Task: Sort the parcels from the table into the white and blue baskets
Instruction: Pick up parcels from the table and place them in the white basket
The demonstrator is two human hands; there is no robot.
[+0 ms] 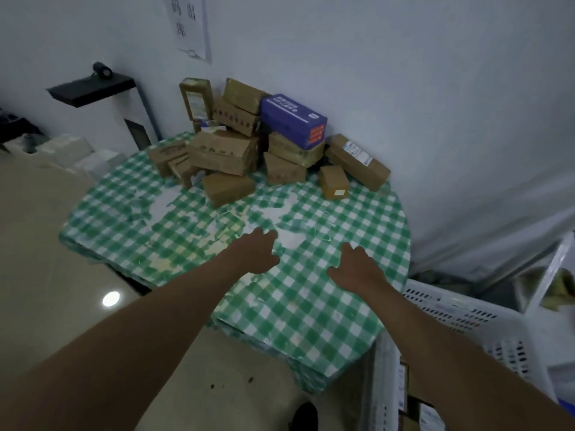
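Note:
Several brown cardboard parcels [228, 150] lie heaped at the far side of a table with a green-and-white checked cloth [311, 306], against the wall. A blue box [292, 119] sits on top of the heap. A small brown parcel [333, 181] and a flat one [228, 188] lie nearest me. My left hand [255, 250] and my right hand [357, 265] reach out over the cloth, both empty with relaxed fingers, well short of the parcels. A white slotted basket [460, 315] stands at the table's right, with parcels visible in its lower part.
A white wall runs behind the table, with a paper notice [188, 24] on it. A black shelf with a small dark object [93, 87] is at the left. White foam pieces [74, 154] lie on the beige floor at the left.

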